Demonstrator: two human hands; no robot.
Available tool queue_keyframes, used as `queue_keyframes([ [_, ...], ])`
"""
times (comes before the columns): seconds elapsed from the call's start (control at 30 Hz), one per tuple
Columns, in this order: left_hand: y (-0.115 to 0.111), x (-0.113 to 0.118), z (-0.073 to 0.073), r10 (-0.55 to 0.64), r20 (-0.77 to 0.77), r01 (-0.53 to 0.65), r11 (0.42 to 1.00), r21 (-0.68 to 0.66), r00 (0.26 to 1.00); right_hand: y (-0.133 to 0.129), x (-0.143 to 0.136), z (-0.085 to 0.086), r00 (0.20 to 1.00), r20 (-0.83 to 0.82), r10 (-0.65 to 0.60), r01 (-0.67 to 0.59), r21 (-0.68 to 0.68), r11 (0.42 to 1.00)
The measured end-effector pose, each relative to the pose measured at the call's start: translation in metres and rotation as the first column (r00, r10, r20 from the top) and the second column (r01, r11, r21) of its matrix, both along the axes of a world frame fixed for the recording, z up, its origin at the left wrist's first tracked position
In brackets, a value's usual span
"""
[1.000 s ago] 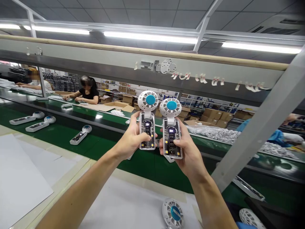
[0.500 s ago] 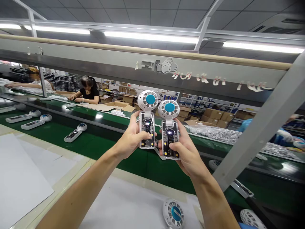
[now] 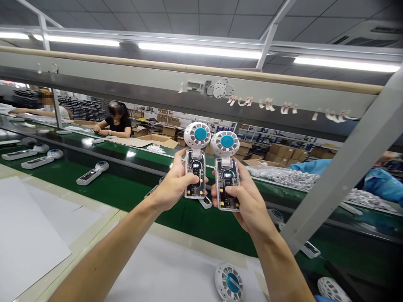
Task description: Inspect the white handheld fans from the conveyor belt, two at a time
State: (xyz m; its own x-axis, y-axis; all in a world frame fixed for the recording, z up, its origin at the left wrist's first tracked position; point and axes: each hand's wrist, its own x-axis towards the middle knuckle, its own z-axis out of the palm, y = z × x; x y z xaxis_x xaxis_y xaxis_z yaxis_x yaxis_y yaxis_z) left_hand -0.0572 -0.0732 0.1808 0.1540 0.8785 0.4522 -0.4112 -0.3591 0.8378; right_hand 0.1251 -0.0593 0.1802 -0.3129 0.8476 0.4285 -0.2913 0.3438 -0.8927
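Note:
Two white handheld fans with blue hubs and clear-fronted handles are held up side by side over the green conveyor belt. My left hand (image 3: 172, 184) is closed around the handle of the left handheld fan (image 3: 195, 184), its thumb pressing the front. Around the right handheld fan (image 3: 227, 197) my right hand (image 3: 248, 197) is closed, thumb likewise on the front. Small lit displays glow on both handles. The two fan heads are nearly touching. On the white sheet below lies another fan (image 3: 229, 282), its handle cut off by the frame's lower edge.
Several more fans, such as one fan (image 3: 92, 173), lie along the green belt (image 3: 126, 188). A slanted metal post (image 3: 340, 167) stands at right. Across the belt, a person in black (image 3: 121, 123) sits working, and blue sleeves (image 3: 382, 182) reach over a pile of white parts (image 3: 283, 174).
The lit displays on both held fans show different characters. Fans on the belt have shifted left, and the blue sleeves at right have moved. My hands stay almost in place.

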Motion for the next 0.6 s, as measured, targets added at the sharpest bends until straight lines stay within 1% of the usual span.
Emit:
queue_keyframes([
  [0.2, 0.001, 0.001, 0.0, -0.009, 0.002, 0.009, 1.0, -0.017, 1.0, -0.003, -0.001, 0.001, 1.0, 0.009, 0.003, -0.002, -0.015, 1.0],
  [0.33, 0.0, 0.004, 0.0, -0.017, 0.028, 0.017, 1.0, -0.005, 0.999, 0.001, 0.001, 0.0, 1.0, 0.013, -0.006, 0.006, -0.008, 1.0],
  [0.47, -0.001, 0.006, 0.0, -0.014, 0.042, 0.014, 1.0, -0.02, 0.999, 0.007, 0.003, -0.003, 1.0, 0.018, -0.003, 0.003, -0.002, 1.0],
  [0.6, -0.002, 0.006, 0.0, -0.021, 0.044, 0.022, 0.999, -0.034, 0.999, 0.007, 0.003, -0.003, 1.0, 0.016, -0.001, 0.001, -0.001, 1.0],
])
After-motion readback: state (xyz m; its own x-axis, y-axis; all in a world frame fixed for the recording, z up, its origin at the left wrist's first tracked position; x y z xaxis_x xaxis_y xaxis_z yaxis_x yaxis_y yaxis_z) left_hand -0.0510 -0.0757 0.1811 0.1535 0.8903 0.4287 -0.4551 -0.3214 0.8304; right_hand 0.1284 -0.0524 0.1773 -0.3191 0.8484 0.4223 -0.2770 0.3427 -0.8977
